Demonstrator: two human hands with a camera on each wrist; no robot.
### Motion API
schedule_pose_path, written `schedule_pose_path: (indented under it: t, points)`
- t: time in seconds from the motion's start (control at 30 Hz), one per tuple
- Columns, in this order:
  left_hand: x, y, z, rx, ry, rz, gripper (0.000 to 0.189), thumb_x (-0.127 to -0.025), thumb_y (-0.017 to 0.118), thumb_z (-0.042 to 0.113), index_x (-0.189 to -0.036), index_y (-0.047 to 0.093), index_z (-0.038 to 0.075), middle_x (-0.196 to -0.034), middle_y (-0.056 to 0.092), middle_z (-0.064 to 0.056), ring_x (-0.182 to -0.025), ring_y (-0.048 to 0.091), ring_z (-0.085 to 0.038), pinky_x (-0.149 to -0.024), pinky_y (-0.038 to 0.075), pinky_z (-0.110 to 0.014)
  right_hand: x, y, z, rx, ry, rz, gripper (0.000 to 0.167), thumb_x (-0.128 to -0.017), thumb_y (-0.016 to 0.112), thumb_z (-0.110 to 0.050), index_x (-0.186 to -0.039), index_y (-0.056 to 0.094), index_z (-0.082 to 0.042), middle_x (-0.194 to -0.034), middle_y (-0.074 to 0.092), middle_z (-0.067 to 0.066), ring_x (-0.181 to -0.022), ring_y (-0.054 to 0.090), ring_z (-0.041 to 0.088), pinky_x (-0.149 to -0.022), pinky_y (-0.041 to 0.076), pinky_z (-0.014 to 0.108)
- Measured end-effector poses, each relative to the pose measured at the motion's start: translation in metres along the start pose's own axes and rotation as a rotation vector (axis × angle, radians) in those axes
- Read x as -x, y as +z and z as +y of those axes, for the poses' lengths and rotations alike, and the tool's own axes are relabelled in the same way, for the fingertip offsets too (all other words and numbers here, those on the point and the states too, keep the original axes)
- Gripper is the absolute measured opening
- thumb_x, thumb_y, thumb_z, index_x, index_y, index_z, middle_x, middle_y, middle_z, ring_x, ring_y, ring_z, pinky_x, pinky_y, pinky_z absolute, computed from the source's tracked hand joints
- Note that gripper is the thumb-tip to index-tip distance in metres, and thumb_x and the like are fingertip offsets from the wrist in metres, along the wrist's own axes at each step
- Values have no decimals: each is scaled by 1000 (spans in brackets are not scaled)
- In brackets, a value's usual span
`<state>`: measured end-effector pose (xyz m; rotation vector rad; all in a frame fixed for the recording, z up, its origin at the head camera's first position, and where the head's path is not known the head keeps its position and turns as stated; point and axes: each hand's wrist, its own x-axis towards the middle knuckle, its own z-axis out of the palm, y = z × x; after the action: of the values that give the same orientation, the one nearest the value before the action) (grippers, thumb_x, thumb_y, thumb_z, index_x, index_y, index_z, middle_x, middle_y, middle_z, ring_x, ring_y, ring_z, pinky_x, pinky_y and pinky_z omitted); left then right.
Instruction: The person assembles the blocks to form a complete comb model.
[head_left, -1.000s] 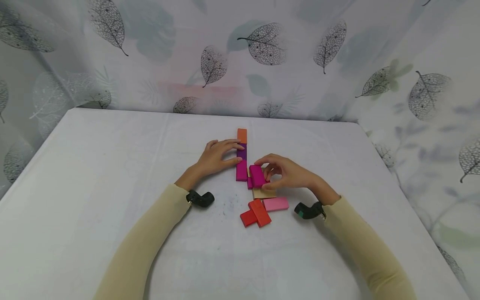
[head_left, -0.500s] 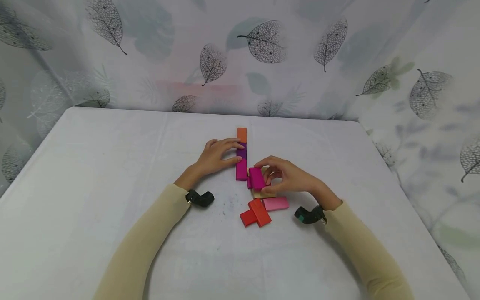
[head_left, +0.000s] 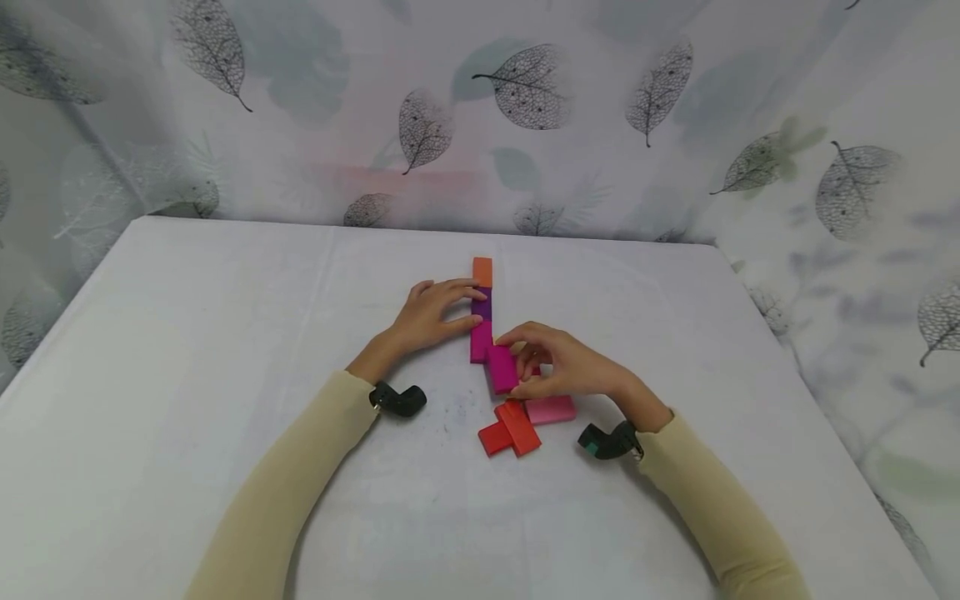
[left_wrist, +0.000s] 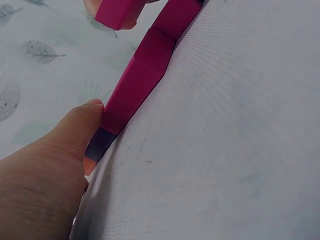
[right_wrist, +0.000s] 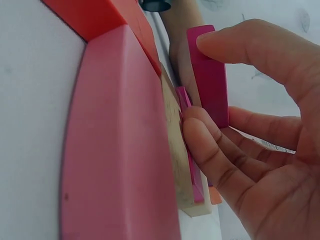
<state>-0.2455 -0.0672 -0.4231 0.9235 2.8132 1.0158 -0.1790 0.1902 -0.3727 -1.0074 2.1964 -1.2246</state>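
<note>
My right hand [head_left: 566,362] pinches a magenta block [head_left: 502,369] between thumb and fingers. In the right wrist view the thumb presses one end of this block [right_wrist: 212,90], raised above the pieces below. My left hand [head_left: 427,315] rests along a straight row of blocks, fingers extended. That row runs from an orange block [head_left: 482,272] through a purple block [head_left: 482,310] to a magenta block [head_left: 481,342] at its near end. The left wrist view has the thumb against the row's side, where more magenta [left_wrist: 132,90] continues from the dark block.
Two red blocks [head_left: 522,429] lie nearer the person, one propped across the other. Beside them is a pink block [head_left: 551,409]. A bare wooden block [right_wrist: 172,125] with magenta on it sits below the right fingers. Leaf-patterned cloth [head_left: 315,150] hangs behind the white table [head_left: 262,258].
My right hand has moved left and toward the person with the magenta block, which now overlaps the row's near end in the head view. My left hand stays in place.
</note>
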Motion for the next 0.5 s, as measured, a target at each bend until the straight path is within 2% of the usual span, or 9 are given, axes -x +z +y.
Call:
schedule_pose_path:
  t: [0.23,0.5]
  points:
    - [1,-1,0,6,7,9,41,-95,62,39,-131,60,21,-150,44,0,-140,37,-15,-116,10,-52,-1,6,-3,38,8,-5,62,-79,80,-9,-133,50,-2,-105,56,9,-84,61,22,-75,55,30]
    - [1,0,0,15,2,1,41,-96,61,38,-132,59,21,-151,43,0,-141,36,-15,-117,9,-51,-2,12,-6,115,5,36,61,-77,81,-12,-130,53,-3,-102,57,5,-82,60,18,-72,54,28]
